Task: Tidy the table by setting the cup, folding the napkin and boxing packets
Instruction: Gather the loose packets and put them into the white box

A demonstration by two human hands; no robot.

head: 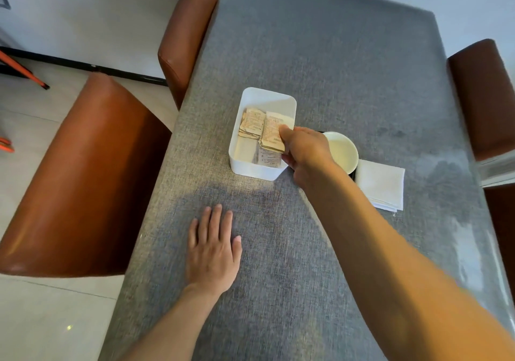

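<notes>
A white rectangular box (257, 97) stands mid-table with several tan packets inside. My right hand (305, 153) reaches over the box's right side and pinches a stack of tan packets (271, 133) between thumb and fingers, held partly inside the box. Another pile of packets (252, 123) lies in the box to the left. A white cup (344, 151) stands upright just right of the hand, partly hidden by it. A folded white napkin (383, 183) lies flat to the cup's right. My left hand (213, 252) rests flat on the tablecloth, fingers spread, holding nothing.
The grey cloth-covered table (334, 54) runs away from me. Brown leather chairs stand at the left (83, 179), far left (188, 31) and right (485, 96). A dark edge, cut off by the cup and hand, shows under the cup.
</notes>
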